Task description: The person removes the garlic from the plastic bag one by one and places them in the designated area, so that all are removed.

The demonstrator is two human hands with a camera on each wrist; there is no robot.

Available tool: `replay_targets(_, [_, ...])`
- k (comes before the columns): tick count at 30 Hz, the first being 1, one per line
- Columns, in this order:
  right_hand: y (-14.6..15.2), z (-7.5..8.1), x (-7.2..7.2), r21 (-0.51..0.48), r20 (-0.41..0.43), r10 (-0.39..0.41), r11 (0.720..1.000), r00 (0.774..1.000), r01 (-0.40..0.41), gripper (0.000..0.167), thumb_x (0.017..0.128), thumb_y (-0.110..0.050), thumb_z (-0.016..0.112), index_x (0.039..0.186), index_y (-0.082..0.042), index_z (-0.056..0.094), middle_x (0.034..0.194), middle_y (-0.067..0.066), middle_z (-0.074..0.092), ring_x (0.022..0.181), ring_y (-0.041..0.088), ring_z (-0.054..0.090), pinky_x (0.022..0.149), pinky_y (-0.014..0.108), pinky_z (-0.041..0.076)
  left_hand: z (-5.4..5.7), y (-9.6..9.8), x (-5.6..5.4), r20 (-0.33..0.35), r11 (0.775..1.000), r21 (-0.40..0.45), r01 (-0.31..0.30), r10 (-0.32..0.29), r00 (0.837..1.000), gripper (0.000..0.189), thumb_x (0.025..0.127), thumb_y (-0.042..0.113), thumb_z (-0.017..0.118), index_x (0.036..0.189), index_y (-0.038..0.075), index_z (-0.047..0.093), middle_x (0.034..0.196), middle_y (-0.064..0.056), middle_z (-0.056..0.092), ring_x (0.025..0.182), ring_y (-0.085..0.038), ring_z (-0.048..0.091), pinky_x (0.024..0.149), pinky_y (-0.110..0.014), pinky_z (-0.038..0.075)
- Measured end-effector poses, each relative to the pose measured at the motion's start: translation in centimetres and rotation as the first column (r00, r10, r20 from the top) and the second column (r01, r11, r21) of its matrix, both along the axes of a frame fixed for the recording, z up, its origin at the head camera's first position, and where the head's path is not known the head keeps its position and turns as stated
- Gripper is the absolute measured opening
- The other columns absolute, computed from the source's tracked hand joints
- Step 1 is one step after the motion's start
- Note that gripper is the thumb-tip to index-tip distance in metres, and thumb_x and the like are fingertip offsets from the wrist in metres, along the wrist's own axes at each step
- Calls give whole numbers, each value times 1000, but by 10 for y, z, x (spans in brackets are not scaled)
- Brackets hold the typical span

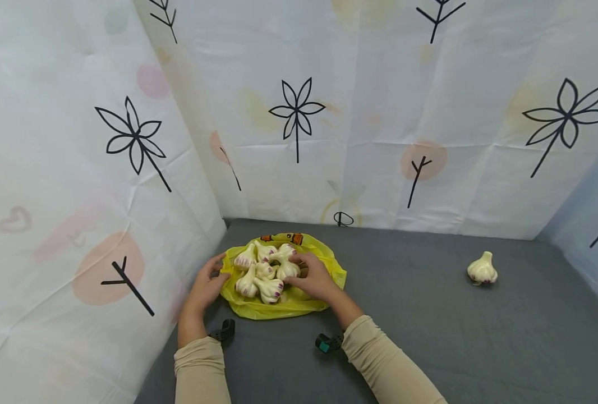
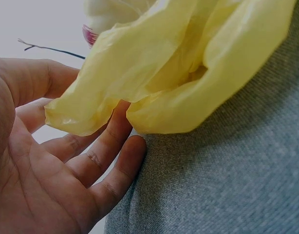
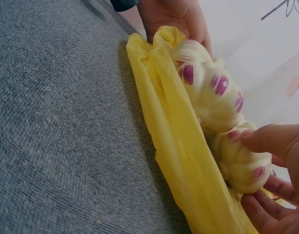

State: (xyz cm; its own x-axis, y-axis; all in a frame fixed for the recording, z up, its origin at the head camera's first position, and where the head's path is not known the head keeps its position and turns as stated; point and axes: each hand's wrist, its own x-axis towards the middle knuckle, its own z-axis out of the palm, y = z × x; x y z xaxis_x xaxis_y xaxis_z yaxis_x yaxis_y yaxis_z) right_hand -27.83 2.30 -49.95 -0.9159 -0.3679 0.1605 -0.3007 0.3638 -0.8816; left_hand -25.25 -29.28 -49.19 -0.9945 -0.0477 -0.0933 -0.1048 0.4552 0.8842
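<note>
- Head view: a cluster of garlic bulbs (image 1: 266, 271) sits in an open yellow bag (image 1: 274, 312) between a person's two hands, the bagging apparently mostly done.
- One lone bulb (image 1: 482, 270) rests on the grey table (image 1: 405, 325), well to the right of the right hand's grip, seemingly the only one left to gather.
- Right hand (image 1: 319, 280) reaches in from the near right, thumb and fingers pinching a purple-streaked bulb (image 3: 239, 168) at the cluster's right side; whether it is being placed or adjusted cannot be told.
- Left hand (image 1: 205, 289), forearm pointing forward, touches the bag's left edge opposite that pinch, fingers loosely spread.
</note>
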Motion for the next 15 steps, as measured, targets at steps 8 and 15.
replay_targets(8, [8,9,3,-18,-7,-9,1000,1000,9,51,95,-21,83,141,-9,65,141,14,60,124,33,64,104,50,55,1,1,1,5,1000,-6,-1,1,1000,63,109,18,56,168,17,33,164,-30,35,145,-50,45,112,-60,45])
replay_targets(15, [21,20,5,-65,-27,-14,998,1000,12,47,95,-14,81,139,-8,65,140,14,60,127,36,63,106,53,55,1,1,0,3,1000,-8,-1,1,1000,63,109,18,56,168,17,34,164,-30,36,146,-50,45,112,-60,44])
